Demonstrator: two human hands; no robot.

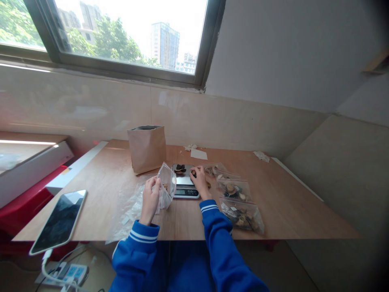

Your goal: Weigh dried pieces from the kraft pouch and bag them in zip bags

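My left hand (151, 198) pinches the edge of a clear zip bag (167, 181), whose mouth gapes toward the scale; a little brownish stuff shows inside it. Over the right side of a kitchen scale (184, 181) is my right hand (199, 180), its fingers closed around a dark dried piece (193, 173), perhaps mushroom. More dark dried pieces (180, 169) lie on the left of the scale's steel plate. The scale's display is lit, but its digits are too small to read.
Filled zip bags (243, 217) lie in a row right of the scale. Flat clear bags (129, 215) spread at left. A brown paper bag (147, 150) stands open behind. A phone or tablet (59, 221) overhangs the table's left front edge, with a cable (45, 265) plugged in.
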